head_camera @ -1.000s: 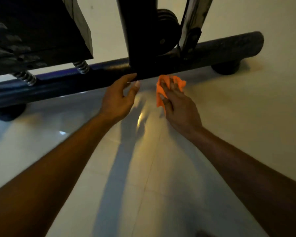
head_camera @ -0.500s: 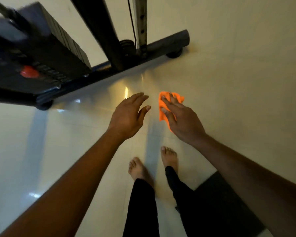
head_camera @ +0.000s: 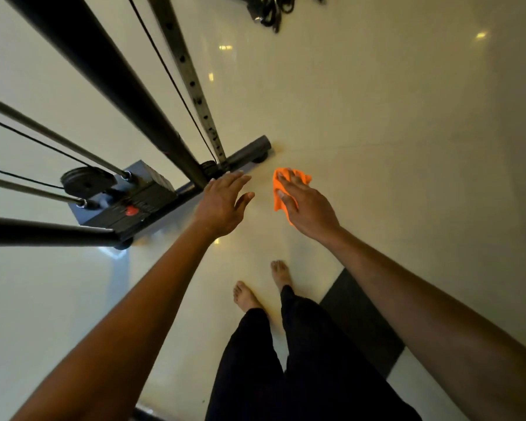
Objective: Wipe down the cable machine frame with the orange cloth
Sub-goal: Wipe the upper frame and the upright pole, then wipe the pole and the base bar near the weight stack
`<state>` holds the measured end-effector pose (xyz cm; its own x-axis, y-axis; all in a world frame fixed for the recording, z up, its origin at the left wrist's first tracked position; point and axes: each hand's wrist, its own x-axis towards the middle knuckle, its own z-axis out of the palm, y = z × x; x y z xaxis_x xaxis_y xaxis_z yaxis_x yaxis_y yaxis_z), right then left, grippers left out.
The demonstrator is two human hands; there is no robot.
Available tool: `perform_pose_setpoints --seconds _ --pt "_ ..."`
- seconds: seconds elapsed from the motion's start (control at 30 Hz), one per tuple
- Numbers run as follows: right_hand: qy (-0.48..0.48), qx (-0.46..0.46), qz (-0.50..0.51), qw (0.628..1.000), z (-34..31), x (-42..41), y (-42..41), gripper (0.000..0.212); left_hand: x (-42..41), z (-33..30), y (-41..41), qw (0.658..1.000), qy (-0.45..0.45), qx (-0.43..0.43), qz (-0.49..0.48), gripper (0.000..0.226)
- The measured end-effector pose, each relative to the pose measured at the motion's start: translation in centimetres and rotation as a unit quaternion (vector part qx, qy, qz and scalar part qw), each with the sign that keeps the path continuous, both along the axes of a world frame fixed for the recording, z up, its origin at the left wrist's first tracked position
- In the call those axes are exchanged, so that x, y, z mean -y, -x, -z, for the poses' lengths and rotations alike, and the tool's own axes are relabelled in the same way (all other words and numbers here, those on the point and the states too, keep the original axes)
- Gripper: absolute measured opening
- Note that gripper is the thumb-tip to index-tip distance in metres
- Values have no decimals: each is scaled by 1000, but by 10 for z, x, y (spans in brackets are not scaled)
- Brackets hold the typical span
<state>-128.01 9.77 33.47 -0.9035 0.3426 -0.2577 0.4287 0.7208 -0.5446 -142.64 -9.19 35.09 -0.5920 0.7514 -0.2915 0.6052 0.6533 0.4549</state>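
You are standing over the cable machine frame [head_camera: 152, 126] with both arms stretched out in front of you.

Your right hand [head_camera: 308, 208] is gripping the orange cloth [head_camera: 281, 189], bunched under its fingers, in the air just right of the frame's base bar [head_camera: 249, 153] and not touching it. Your left hand [head_camera: 222, 205] is hovering with fingers spread and empty, beside the black upright [head_camera: 110, 83]. Your bare feet [head_camera: 246, 296] are planted on the glossy floor [head_camera: 377, 117].
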Motion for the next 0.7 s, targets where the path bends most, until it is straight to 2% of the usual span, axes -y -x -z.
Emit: perform_pose_setpoints --seconds 0.13,0.3,0.5,0.7 --pt "-10 -23 17 1000 -58 -8 -17 52 -7 -49 -13 999 -34 -25 13 56" --pt "-35 -38 29 998 -106 -26 -36 52 -25 -77 -33 997 -59 -33 39 55" --pt "-47 -66 34 996 -123 -72 -39 51 -62 -97 -33 995 -78 -50 18 51" --pt "-45 -56 21 997 -117 -166 -32 51 -151 -94 -20 996 -65 -58 -15 54"
